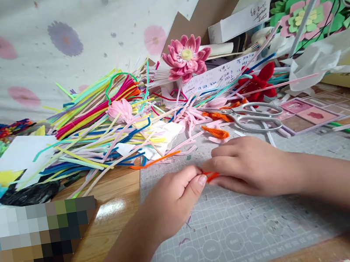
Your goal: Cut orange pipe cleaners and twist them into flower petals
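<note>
Over the grey cutting mat, my left hand and my right hand meet at a short orange pipe cleaner. The left thumb and forefinger pinch its left end. My right fingers close round the other end and hide part of it. Just beyond the hands lies a folded orange pipe-cleaner piece. Silver scissors rest behind my right hand with their handles toward me. A pink pipe-cleaner flower stands upright at the back.
Loose pipe cleaners in many colours heap across the back left. A red pipe-cleaner flower and a pink makeup palette lie at the right. A black plastic bag sits on the wooden table. Paper flowers fill the far right.
</note>
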Action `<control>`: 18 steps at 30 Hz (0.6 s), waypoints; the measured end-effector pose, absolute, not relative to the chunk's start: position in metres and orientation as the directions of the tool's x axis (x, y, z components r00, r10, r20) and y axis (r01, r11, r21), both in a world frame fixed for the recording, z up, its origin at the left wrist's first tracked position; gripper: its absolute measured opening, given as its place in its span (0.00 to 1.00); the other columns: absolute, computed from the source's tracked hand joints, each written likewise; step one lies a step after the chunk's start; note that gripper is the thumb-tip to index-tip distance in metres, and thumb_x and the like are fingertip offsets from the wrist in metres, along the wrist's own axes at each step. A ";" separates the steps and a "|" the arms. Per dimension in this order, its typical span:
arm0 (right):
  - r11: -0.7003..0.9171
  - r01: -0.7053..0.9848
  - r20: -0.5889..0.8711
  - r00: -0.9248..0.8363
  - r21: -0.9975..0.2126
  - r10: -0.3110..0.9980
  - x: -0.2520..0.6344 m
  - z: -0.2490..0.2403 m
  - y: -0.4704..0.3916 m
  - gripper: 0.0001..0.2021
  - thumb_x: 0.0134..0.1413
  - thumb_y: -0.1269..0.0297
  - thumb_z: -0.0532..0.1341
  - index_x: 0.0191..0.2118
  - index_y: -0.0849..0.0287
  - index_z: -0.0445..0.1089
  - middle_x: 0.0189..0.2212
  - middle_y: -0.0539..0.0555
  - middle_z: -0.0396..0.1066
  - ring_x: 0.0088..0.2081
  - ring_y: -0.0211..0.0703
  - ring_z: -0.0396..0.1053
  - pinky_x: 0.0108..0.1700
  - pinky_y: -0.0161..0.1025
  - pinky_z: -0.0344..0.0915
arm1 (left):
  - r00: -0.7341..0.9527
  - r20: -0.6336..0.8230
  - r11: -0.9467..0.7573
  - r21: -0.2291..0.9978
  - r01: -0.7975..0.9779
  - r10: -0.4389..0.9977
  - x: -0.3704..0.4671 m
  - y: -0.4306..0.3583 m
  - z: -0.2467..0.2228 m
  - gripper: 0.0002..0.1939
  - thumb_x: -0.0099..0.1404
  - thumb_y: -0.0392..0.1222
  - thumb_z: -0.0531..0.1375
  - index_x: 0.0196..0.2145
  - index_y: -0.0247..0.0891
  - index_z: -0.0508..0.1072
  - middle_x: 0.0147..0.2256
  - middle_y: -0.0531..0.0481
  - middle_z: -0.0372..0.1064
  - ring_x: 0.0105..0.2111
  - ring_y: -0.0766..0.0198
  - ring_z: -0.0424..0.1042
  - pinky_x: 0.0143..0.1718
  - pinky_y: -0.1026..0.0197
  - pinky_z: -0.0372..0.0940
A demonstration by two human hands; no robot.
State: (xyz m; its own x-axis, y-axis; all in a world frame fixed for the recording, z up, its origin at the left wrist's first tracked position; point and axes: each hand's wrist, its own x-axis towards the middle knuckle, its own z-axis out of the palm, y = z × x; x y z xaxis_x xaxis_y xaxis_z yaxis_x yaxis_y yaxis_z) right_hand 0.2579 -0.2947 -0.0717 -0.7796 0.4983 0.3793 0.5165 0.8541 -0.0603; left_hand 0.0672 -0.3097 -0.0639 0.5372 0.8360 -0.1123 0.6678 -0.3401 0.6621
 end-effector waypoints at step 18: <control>0.832 0.510 0.368 -0.833 0.218 0.414 0.257 -0.069 -0.294 0.07 0.56 0.68 0.50 0.33 0.59 0.64 0.19 0.48 0.64 0.20 0.38 0.59 0.24 0.37 0.45 | 0.612 -0.146 -0.308 0.760 0.573 0.778 0.065 -0.311 -0.063 0.12 0.65 0.42 0.43 0.30 0.39 0.62 0.27 0.57 0.63 0.28 0.70 0.63 0.30 0.65 0.57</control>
